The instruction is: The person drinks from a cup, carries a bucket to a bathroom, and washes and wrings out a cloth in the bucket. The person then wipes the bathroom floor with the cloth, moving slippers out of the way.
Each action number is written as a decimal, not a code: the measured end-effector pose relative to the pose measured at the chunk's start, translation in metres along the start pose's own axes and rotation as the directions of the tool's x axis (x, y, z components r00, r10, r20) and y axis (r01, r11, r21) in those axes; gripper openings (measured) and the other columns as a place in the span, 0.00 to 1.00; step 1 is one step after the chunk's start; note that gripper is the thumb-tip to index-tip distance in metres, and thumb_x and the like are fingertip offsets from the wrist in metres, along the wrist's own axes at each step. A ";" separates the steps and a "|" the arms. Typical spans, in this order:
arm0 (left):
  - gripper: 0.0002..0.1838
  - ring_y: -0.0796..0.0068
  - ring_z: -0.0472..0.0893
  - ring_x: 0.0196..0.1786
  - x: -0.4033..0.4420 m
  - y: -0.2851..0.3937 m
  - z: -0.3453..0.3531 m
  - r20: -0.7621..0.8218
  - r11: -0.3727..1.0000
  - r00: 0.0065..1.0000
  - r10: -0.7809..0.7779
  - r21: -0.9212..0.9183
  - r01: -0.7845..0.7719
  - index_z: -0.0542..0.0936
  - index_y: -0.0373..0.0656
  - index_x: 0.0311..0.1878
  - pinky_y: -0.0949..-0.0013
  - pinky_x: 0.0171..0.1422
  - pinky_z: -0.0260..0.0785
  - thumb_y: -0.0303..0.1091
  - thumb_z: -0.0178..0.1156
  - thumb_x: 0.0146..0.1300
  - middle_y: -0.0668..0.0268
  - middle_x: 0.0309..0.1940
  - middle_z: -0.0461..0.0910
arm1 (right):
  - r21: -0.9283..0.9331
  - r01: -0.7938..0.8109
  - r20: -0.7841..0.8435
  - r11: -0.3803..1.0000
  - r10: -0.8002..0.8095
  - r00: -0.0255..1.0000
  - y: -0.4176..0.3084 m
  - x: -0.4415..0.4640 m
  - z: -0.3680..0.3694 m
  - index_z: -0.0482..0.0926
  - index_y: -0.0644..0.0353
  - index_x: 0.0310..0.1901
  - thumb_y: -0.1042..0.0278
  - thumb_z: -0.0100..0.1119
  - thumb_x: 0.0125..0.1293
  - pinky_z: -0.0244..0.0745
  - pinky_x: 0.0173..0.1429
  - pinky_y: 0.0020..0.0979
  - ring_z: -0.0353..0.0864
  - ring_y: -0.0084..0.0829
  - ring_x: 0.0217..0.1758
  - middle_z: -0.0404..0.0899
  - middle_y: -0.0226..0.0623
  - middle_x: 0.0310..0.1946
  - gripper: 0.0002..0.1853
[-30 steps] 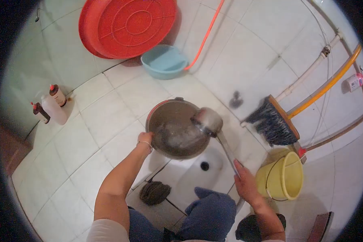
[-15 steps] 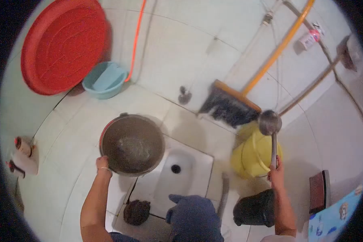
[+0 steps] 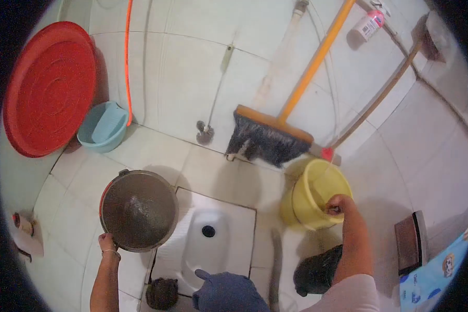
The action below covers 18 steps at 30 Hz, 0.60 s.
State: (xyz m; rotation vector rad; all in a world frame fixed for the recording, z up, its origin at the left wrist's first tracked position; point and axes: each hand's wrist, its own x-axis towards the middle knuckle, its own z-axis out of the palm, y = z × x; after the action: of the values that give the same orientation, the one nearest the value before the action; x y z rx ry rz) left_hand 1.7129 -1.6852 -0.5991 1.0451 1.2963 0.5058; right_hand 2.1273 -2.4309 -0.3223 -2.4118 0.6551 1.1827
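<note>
My left hand (image 3: 107,242) is closed on the near rim of a dark grey bucket (image 3: 139,210), which is tipped so that its wet inside faces me. The bucket is held beside the white squat toilet pan (image 3: 208,244). Over the near right rim of a yellow bucket (image 3: 304,200), my right hand (image 3: 339,205) is closed round the handle of a metal ladle. The ladle's bowl is hidden from view, and only a bit of the handle shows at the fist.
An orange-handled broom (image 3: 273,130) leans on the back wall above the yellow bucket. At the left stand a red basin (image 3: 52,88) and a light blue basin (image 3: 101,143). A dark cloth (image 3: 161,294) lies by the pan; a dustpan (image 3: 410,242) is at the right.
My right hand has lowered the ladle from above the yellow bucket down to it, and the bowl has gone out of sight. The view has shifted; my left hand still grips the grey bucket.
</note>
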 end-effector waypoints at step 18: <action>0.24 0.57 0.73 0.42 -0.033 0.030 0.015 0.081 0.988 0.996 0.038 -0.149 -0.026 0.60 0.34 0.50 0.57 0.44 0.70 0.35 0.53 0.52 0.52 0.43 0.67 | 0.990 0.126 -0.142 -0.066 -0.365 0.920 0.057 -0.121 0.089 0.65 0.66 0.32 0.71 0.46 0.63 0.64 0.15 0.14 0.65 0.16 0.16 0.66 0.33 0.20 0.07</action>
State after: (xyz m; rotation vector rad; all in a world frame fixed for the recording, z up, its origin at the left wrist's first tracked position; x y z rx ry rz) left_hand 1.7257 -1.7025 -0.5577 0.9544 1.1518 0.5682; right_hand 1.9741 -2.4026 -0.2827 -0.9665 0.6031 0.3368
